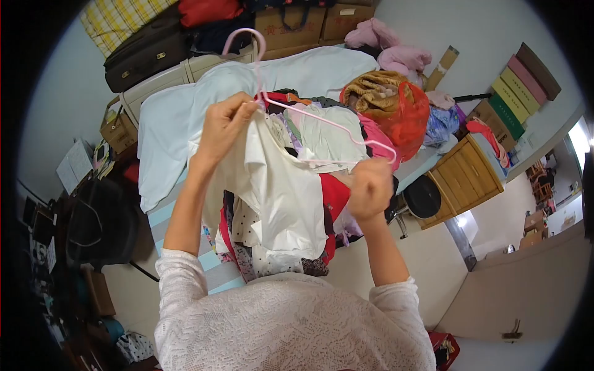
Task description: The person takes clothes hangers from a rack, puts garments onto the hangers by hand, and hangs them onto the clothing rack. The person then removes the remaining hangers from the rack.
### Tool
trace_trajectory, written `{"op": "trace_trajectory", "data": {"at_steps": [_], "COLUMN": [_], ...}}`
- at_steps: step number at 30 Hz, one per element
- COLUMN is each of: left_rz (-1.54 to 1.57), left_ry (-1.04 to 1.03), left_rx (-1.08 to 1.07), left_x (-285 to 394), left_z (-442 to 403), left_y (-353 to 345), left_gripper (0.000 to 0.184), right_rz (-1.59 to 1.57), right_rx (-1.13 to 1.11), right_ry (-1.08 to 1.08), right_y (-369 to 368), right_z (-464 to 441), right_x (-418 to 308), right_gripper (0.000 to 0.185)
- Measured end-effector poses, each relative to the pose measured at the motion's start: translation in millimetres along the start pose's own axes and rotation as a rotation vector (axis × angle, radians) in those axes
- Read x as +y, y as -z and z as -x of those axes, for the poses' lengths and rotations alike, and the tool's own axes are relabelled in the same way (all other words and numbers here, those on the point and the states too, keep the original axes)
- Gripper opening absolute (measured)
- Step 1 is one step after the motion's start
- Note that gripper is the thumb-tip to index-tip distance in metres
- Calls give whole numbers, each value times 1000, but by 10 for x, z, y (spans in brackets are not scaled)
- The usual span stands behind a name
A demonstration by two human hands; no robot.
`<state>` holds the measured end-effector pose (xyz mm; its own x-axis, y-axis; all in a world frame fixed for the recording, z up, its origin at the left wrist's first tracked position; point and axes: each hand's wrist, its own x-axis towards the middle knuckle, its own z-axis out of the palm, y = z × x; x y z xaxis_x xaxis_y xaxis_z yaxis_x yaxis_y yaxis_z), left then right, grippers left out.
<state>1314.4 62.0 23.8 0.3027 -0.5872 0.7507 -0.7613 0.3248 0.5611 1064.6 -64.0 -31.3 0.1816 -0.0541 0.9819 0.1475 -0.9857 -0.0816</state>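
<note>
My left hand is closed on the edge of a smooth white garment, close to the neck of a pink clothes hanger. The garment hangs down from that hand, and the hanger's left side is hidden behind it. The hanger's hook points up, while its bare right arm slopes down to the right. Just below that right end is my right hand, slightly blurred and curled like a fist; what its fingers grip cannot be made out. Under both hands lies a heap of mixed clothes.
The clothes heap rests on a bed with a pale blue cover. A red plastic bag with brown cloth stands to its right. Near it are a wooden drawer cabinet and a black round stool. A dark chair stands at left.
</note>
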Motion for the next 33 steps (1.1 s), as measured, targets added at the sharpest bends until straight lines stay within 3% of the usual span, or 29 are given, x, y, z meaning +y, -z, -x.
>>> {"op": "trace_trajectory", "data": {"at_steps": [1, 3, 4, 8, 10, 13, 15, 17, 18, 19, 21, 22, 23, 25, 26, 29, 33], "left_rz": [28, 58, 73, 123, 110, 131, 164, 240, 239, 238, 371, 369, 374, 339, 343, 319, 108], "left_ry": [45, 89, 88, 57, 53, 68, 89, 186, 178, 177, 240, 193, 191, 169, 167, 172, 118], "left_rx": [-27, -56, -82, -79, -73, -7, 54, 83, 100, 100, 254, 219, 215, 118, 117, 44, -132], "left_x": [-21, -16, 0, 56, 65, -2, -62, -113, -105, -78, -25, -83, -126, -139, -171, -211, -126], "left_z": [-8, -16, -23, -35, -42, -19, 6, 27, 30, 27, 16, 4, 18, 27, 30, 7, 18], "left_y": [77, 147, 161, 137, 143, 204, 308, 419, 441, 455, 453, 508, 520, 520, 550, 581, 444], "left_gripper": [25, 28, 31, 30, 30, 30, 30, 30, 30, 30, 31, 31, 31, 31, 31, 30, 27], "right_rz": [-20, -114, -119, -194, -580, -701, -702, -973, -966, -967, -428, -264, -258, 28, 29, 118, 357], "right_rx": [-153, -386, -425, -228, -604, -693, -676, -662, -720, -720, -994, -1085, -1083, -1161, -965, -992, -1144], "right_ry": [69, -26, -224, -425, -459, -396, -516, -1006, -1049, -1048, -592, -531, -534, -209, -83, 6, -70], "right_y": [23, -133, -257, -584, -569, -620, -486, -279, -213, -173, -81, -10, 62, 215, 270, 454, 639], "right_z": [188, 428, 496, 364, 169, 289, 334, 259, 169, 118, 18, -107, -166, -245, -181, -287, -420], "right_x": [36, 10, 18, 150, 61, 47, 70, 139, 77, 9, -108, -148, -130, -40, -20, -109, -83], "right_gripper": [14, 12, 12, 14, 17, 20, 18, 21, 23, 23, 31, 25, 25, 24, 23, 23, 21]}}
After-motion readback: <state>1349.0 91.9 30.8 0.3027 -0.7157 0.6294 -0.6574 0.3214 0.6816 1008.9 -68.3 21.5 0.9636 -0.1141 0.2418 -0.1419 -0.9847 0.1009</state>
